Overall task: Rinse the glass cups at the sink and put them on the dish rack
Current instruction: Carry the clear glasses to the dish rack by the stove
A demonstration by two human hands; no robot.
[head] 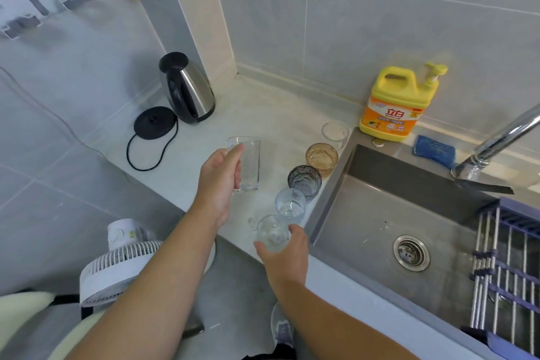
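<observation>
Left hand (222, 181) grips tall glass (247, 164), upright. Right hand (287, 251) grips handled cup (271, 232) at desk (263, 114) front edge. Sink (380, 204) lies to my right; right hand nearer.

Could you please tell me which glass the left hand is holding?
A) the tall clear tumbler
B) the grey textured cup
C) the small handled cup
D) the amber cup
A: the left hand has its fingers curled round the tall clear tumbler, while the right hand grips the small handled cup.
</observation>
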